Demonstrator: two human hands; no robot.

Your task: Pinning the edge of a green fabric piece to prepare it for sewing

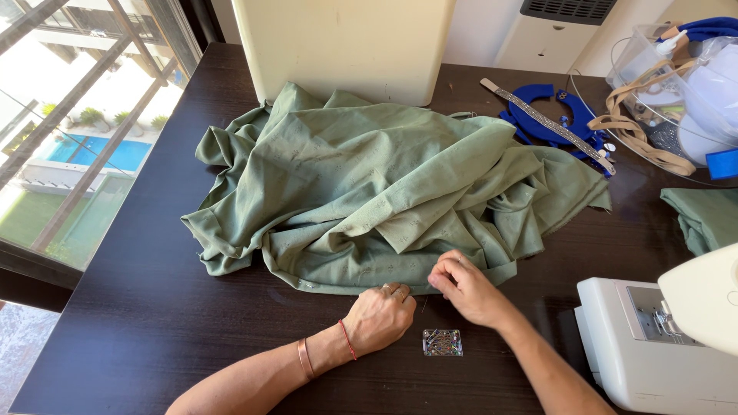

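I see the green cloth (384, 192) heaped on the dark table (138, 307). My left hand (382, 313) rests curled against its near hem; my right hand (461, 284) pinches that hem beside it. A pin box (442, 343) lies just below.

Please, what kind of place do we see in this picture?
Probably a home sewing corner beside a window. A white sewing machine stands on the dark wooden table, both hands work at the hem of a crumpled green fabric, and a small clear box of pins lies nearby.
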